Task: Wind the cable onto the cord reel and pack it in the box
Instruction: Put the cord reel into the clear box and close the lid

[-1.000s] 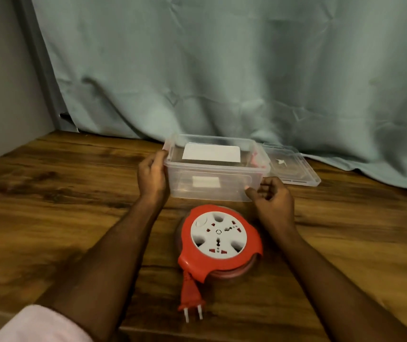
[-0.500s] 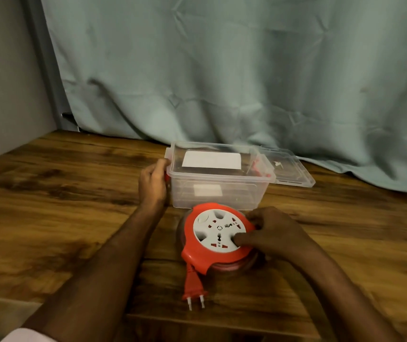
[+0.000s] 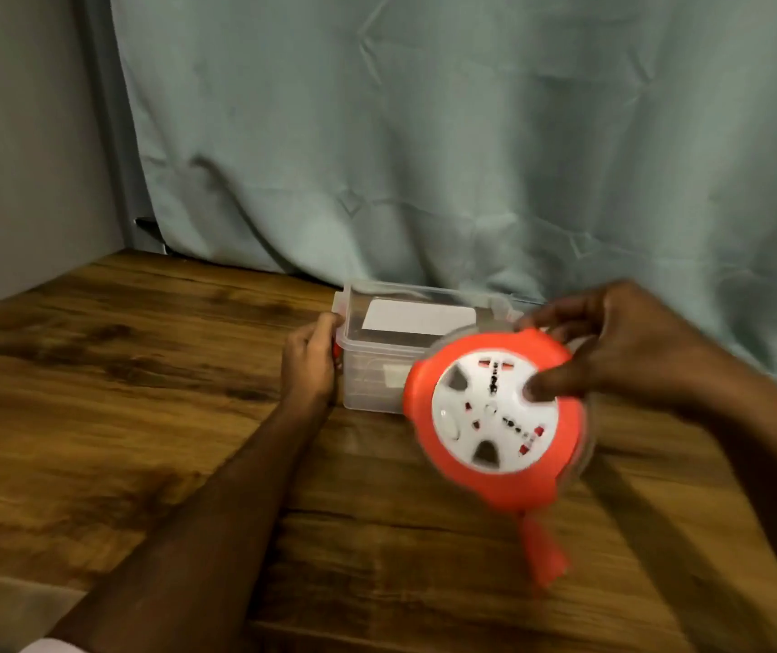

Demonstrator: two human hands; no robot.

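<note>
The orange cord reel (image 3: 495, 417) with a white socket face hangs in the air, tilted toward me, in front of the clear plastic box (image 3: 367, 365). My right hand (image 3: 612, 346) is shut on the reel's upper right rim, thumb on the white face. The orange plug (image 3: 544, 553) dangles below the reel, blurred. My left hand (image 3: 311, 365) grips the box's left end. The box is open on top, with a white label seen inside it. The reel covers the box's right part.
The wooden table (image 3: 141, 417) spreads to the left and front, its near edge at the bottom left. A pale green curtain (image 3: 471, 157) hangs right behind the box. A grey wall (image 3: 23, 134) stands at the left.
My right hand went from the box's front to the reel, took hold of it and lifted it off the table, up and to the right. My left hand stayed on the box.
</note>
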